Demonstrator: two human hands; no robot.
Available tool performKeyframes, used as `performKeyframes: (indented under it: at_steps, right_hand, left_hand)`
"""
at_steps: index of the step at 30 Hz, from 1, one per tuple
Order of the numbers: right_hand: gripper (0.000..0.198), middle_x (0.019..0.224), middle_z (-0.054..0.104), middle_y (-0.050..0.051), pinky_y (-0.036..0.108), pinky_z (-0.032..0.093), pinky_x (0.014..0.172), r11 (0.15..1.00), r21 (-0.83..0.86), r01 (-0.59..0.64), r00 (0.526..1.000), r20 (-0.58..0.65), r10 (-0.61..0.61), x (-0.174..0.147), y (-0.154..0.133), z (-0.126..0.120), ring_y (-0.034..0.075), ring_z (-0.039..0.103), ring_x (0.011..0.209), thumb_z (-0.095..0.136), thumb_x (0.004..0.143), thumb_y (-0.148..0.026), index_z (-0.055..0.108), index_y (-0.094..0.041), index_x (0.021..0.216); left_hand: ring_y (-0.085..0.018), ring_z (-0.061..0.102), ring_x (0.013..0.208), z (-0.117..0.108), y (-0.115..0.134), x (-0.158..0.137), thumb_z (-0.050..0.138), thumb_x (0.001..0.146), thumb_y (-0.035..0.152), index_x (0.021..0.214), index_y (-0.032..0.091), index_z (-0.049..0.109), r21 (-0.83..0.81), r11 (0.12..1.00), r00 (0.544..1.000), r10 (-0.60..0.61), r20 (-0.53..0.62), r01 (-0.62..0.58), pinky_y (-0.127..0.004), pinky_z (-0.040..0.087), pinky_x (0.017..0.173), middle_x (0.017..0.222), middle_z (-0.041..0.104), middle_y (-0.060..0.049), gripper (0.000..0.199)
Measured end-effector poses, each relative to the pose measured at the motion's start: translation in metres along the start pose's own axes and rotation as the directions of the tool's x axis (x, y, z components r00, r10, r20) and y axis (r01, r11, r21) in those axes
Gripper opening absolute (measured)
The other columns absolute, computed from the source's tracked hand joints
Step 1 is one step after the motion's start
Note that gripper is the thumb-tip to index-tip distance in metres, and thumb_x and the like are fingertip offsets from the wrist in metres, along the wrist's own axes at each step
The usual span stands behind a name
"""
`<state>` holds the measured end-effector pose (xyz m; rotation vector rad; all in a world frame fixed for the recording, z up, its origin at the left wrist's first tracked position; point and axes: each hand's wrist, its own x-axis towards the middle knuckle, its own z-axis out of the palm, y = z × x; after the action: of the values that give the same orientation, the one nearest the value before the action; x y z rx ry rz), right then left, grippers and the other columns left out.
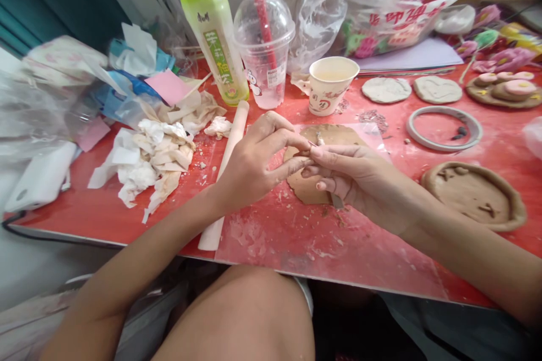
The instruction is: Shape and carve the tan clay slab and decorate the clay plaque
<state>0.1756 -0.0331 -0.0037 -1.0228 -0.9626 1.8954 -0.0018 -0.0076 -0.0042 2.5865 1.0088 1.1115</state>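
Observation:
My left hand and my right hand meet fingertip to fingertip above a flat slab of brown clay. Both are closed in a pinch, around something too small and too hidden to name. Clay smears show on the right fingertips. Below those fingers pokes out a small grey flat piece; whether it is held or lies on the slab, I cannot tell. The slab rests on a clear plastic sheet, partly covered by my hands. Left of it lies a wooden rolling pin.
Crumpled tissues and a white power bank lie left. Behind stand a green bottle, a plastic cup with a red straw and a paper cup. At right are a tape roll and a rimmed clay dish.

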Motion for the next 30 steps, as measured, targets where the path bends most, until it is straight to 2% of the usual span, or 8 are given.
performKeyframes:
  at_steps: [5,8,12,20,25,30]
  right_hand:
    - [0.017,0.069,0.063,0.000,0.017,0.046,0.052,0.997,-0.038,0.071,0.996,-0.053,-0.073,-0.0023,-0.0020,0.0008,0.006,0.057,0.061,0.068,0.074,-0.036,0.070,-0.019,0.074]
    - [0.020,0.072,0.066,0.000,0.017,0.047,0.057,0.986,-0.108,0.127,0.989,-0.059,-0.134,-0.0026,-0.0019,-0.0003,0.007,0.060,0.066,0.068,0.073,-0.039,0.071,-0.020,0.074]
    - [0.025,0.079,0.069,0.003,0.022,0.051,0.064,0.974,-0.171,0.146,0.987,-0.048,-0.156,-0.0007,-0.0002,-0.0027,0.011,0.064,0.072,0.065,0.075,-0.044,0.071,-0.020,0.079]
    - [0.028,0.078,0.069,0.003,0.025,0.052,0.065,0.935,-0.283,0.215,0.971,-0.043,-0.236,0.0007,0.0012,-0.0038,0.013,0.064,0.071,0.062,0.077,-0.046,0.067,-0.018,0.077]
    - [0.028,0.070,0.065,0.001,0.026,0.049,0.064,0.836,-0.477,0.272,0.943,-0.043,-0.331,-0.0035,-0.0022,-0.0020,0.012,0.061,0.066,0.059,0.080,-0.044,0.066,-0.018,0.073]
    - [0.032,0.070,0.064,0.001,0.026,0.046,0.063,0.734,-0.590,0.336,0.907,-0.008,-0.422,-0.0051,-0.0033,-0.0009,0.012,0.059,0.066,0.055,0.083,-0.046,0.064,-0.018,0.071]
  left_hand:
    - [-0.018,0.055,0.091,-0.0011,-0.0002,0.0009,0.059,0.083,0.037,0.100,0.027,0.062,-0.040,0.999,1.000,-0.008,0.008,0.008,-0.038,0.044,0.089,0.099,0.057,-0.004,0.020]
    - [-0.016,0.055,0.089,-0.0021,-0.0011,0.0009,0.056,0.085,0.034,0.095,0.028,0.063,-0.030,1.000,1.000,-0.002,-0.004,0.002,-0.037,0.044,0.087,0.095,0.057,-0.002,0.013]
    - [-0.015,0.055,0.086,-0.0016,-0.0032,0.0010,0.056,0.086,0.034,0.090,0.028,0.063,0.004,1.000,1.000,0.018,-0.020,-0.018,-0.035,0.044,0.085,0.091,0.058,-0.001,0.010]
    - [-0.015,0.055,0.087,-0.0013,-0.0031,0.0001,0.057,0.085,0.033,0.091,0.024,0.061,0.129,0.988,0.994,0.095,-0.050,-0.088,-0.037,0.043,0.090,0.092,0.057,-0.001,0.011]
    - [-0.015,0.055,0.083,-0.0015,-0.0044,-0.0031,0.058,0.084,0.030,0.093,0.026,0.059,0.220,0.962,0.984,0.175,-0.040,-0.162,-0.039,0.042,0.090,0.093,0.058,-0.002,0.010]
    - [-0.016,0.054,0.086,-0.0011,-0.0081,-0.0048,0.058,0.084,0.025,0.098,0.027,0.056,0.264,0.929,0.961,0.275,-0.018,-0.260,-0.033,0.044,0.082,0.095,0.058,-0.001,0.014]
